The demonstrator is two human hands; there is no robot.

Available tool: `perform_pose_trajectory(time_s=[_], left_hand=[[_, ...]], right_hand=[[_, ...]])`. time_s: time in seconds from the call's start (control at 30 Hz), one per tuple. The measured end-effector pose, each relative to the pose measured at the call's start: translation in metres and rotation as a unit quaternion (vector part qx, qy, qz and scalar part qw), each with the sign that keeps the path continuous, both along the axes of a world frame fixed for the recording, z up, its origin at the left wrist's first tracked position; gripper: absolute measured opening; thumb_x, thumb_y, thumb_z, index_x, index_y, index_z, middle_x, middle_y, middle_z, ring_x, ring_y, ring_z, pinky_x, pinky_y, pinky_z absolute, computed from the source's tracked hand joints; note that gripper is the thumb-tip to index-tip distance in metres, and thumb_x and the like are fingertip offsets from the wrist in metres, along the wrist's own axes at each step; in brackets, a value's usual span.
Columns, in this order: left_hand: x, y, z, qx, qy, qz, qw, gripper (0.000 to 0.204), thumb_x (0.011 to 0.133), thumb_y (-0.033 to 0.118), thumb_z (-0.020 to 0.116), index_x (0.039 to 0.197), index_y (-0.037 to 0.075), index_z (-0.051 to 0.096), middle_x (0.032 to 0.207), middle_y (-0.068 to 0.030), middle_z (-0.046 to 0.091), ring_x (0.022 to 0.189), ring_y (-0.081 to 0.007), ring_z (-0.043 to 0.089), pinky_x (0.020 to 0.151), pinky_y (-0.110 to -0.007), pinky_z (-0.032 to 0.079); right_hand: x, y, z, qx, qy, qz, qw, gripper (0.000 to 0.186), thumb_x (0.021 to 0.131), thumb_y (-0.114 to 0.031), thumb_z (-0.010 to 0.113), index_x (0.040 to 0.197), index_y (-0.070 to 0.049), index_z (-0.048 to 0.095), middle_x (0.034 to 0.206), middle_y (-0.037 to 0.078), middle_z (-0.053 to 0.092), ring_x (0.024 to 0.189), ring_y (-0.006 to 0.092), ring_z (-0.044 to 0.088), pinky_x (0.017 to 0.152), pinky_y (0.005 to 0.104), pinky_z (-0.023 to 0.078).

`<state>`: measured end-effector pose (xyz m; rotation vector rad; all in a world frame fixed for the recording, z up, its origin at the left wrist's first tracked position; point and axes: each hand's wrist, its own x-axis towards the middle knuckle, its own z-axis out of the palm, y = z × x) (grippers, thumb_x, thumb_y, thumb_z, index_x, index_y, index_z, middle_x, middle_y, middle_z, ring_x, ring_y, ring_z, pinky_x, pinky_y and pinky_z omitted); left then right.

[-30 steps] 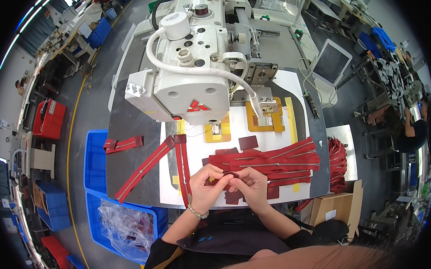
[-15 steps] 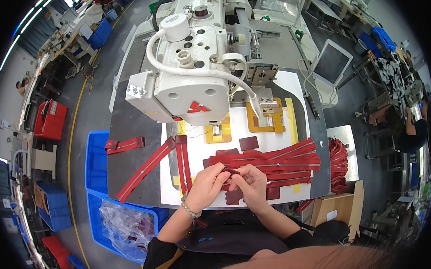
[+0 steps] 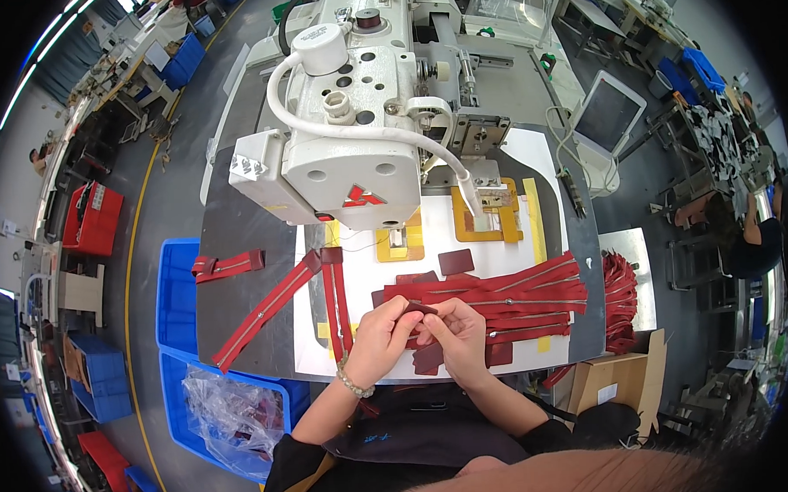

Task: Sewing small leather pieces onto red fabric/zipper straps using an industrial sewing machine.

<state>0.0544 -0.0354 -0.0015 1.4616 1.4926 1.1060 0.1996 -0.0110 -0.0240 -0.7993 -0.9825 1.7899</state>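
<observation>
Pinching red patch (image 3: 417, 310), hands closer

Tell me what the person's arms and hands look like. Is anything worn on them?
Both forearms are bare, with no gloves on the left hand or the right hand. A beaded bracelet circles the left wrist. Dark sleeves start higher up, near the elbows.
</observation>
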Motion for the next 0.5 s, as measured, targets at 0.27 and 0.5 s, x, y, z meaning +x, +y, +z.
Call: perform_pose_trajectory(time_s=[0.27, 0.5], left_hand=[[0.0004, 0.0021, -0.0004, 0.012, -0.018, 0.01, 1.0, 0.018, 0.091, 0.012, 0.056, 0.079, 0.0, 0.05, 0.068, -0.0138, 0.056, 0.058, -0.0224, 0.055, 0.054, -0.03, 0.043], [-0.0036, 0.0063, 0.0024, 0.015, 0.011, 0.026, 0.999, 0.025, 0.087, 0.012, 0.062, 0.07, 0.001, 0.047, 0.056, -0.0072, 0.042, 0.05, -0.0154, 0.04, 0.048, -0.028, 0.034]], right_hand=[[-0.0019, 0.0013, -0.0034, -0.013, -0.001, -0.009, 1.0, 0.008, 0.091, -0.006, 0.059, 0.095, 0.001, 0.058, 0.079, 0.006, 0.064, 0.067, 0.0085, 0.061, 0.062, 0.0211, 0.05], [-0.0048, 0.0019, -0.0065, -0.017, 0.012, -0.014, 1.0, 0.008, 0.092, -0.006, 0.058, 0.095, 0.001, 0.057, 0.08, 0.006, 0.064, 0.069, 0.0095, 0.062, 0.063, 0.0218, 0.05]])
